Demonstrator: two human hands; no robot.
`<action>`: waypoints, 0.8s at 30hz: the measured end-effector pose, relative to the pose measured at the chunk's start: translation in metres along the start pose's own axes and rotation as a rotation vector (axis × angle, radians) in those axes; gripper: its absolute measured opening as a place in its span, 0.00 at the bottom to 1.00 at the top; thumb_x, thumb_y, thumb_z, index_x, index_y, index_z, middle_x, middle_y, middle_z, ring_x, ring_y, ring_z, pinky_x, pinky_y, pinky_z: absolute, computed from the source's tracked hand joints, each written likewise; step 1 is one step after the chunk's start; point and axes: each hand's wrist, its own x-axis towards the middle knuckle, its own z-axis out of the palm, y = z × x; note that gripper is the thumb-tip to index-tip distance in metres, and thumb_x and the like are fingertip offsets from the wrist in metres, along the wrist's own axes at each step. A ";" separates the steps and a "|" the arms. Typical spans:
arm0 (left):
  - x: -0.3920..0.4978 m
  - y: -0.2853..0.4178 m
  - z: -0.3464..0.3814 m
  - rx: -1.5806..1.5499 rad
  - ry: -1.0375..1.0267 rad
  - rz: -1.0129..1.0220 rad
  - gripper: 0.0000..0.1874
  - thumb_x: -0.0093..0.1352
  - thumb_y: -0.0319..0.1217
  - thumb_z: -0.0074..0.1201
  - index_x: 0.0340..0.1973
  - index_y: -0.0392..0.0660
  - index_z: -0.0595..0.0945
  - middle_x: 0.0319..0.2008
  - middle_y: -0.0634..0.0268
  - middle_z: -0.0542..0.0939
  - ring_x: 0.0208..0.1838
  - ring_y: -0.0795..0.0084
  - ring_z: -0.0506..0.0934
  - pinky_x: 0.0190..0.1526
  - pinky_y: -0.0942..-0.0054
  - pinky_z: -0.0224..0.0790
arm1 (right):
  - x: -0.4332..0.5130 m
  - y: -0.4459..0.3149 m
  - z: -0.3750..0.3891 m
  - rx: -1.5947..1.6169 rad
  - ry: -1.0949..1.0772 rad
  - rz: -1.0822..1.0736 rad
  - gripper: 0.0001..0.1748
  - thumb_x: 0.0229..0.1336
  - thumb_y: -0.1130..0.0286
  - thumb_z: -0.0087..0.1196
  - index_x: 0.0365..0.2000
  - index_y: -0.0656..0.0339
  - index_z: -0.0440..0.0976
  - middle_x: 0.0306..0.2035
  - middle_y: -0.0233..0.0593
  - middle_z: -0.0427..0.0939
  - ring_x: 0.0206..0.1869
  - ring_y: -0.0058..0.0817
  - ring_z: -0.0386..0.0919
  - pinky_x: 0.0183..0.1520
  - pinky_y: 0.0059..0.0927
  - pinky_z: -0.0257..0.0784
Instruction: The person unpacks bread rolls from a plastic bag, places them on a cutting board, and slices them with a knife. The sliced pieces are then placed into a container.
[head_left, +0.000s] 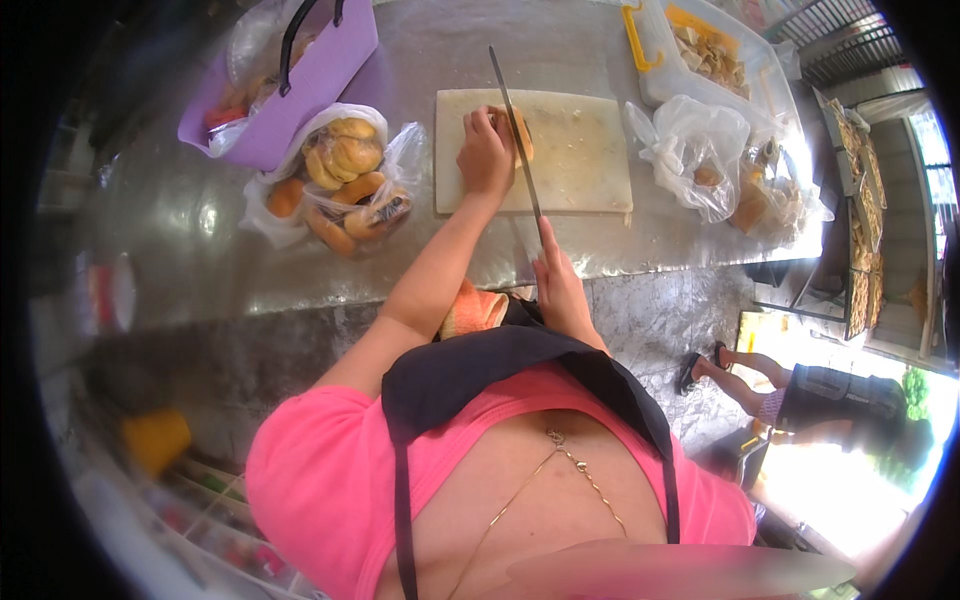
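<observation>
On a worn white cutting board (577, 161) lies a browned bread bun (528, 139), partly hidden by my left hand (487, 150), whose fingers press on it from the left. My right hand (559, 285) grips the near end of a long, thin-bladed knife (523, 142), the index finger stretched along it. The blade points away from me and lies over the bun, close to my left fingers. Whether it has cut into the bun, I cannot tell. The knife's handle is hidden in my hand.
Bagged buns (345, 154) and a purple plastic basket (322, 82) stand left of the board. To the right are plastic bags with bread (765, 195) and a clear bin (780, 90). The metal table's (360, 281) edge runs before me. A person (825, 397) stands at the far right.
</observation>
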 end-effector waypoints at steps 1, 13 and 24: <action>0.000 0.000 0.001 0.010 0.004 0.001 0.12 0.75 0.37 0.43 0.46 0.43 0.69 0.45 0.55 0.74 0.39 0.51 0.79 0.36 0.54 0.71 | -0.003 0.000 0.000 -0.013 0.004 -0.005 0.37 0.65 0.74 0.44 0.71 0.46 0.44 0.38 0.55 0.72 0.37 0.53 0.73 0.43 0.44 0.69; 0.002 0.001 0.010 0.094 0.068 0.018 0.09 0.74 0.34 0.44 0.45 0.44 0.68 0.44 0.53 0.73 0.38 0.48 0.78 0.34 0.51 0.71 | -0.026 0.000 -0.015 -0.098 -0.051 0.081 0.38 0.67 0.69 0.43 0.71 0.37 0.40 0.37 0.60 0.72 0.32 0.60 0.74 0.36 0.52 0.71; 0.001 0.001 0.010 0.194 0.047 -0.001 0.08 0.74 0.35 0.44 0.43 0.46 0.68 0.44 0.55 0.72 0.37 0.49 0.78 0.33 0.51 0.71 | 0.058 -0.017 -0.008 -0.157 -0.113 0.089 0.39 0.66 0.69 0.42 0.71 0.37 0.40 0.33 0.61 0.74 0.33 0.60 0.74 0.39 0.53 0.70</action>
